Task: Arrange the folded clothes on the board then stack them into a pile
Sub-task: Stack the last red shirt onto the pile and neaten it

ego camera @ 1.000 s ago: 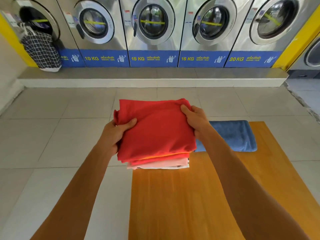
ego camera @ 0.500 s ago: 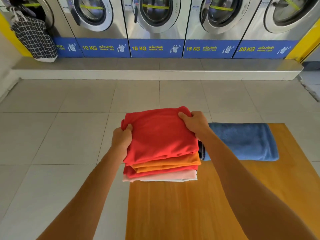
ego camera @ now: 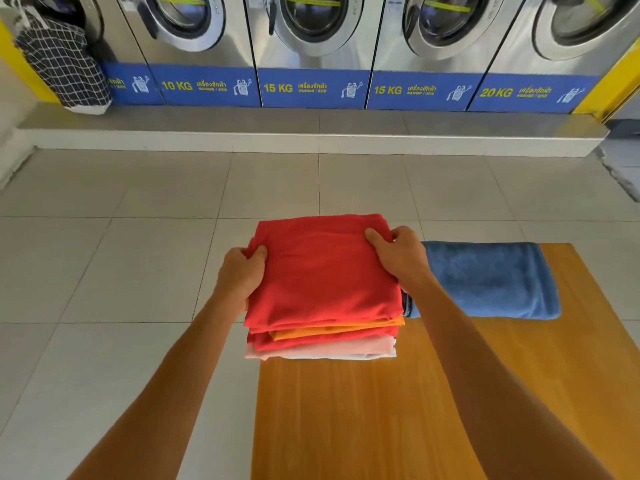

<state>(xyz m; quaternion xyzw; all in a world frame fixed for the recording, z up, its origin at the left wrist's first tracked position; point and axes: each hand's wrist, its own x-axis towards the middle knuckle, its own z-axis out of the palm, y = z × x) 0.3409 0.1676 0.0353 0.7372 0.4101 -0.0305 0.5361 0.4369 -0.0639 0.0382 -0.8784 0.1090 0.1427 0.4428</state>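
Note:
A pile of folded clothes rests at the far left corner of the wooden board. Its top piece is a red folded garment; orange, red, pink and white layers show beneath it. My left hand grips the red garment's left edge, thumb on top. My right hand grips its right edge near the far corner. A folded blue towel lies on the board just right of the pile, partly behind my right forearm.
A row of steel washing machines stands on a raised grey step across the back. A black checked bag hangs at the far left. Pale floor tiles surround the board.
The red garment has come down onto the pile with both hands still on its edges. The camera has tilted lower, so the machines sit higher in view.

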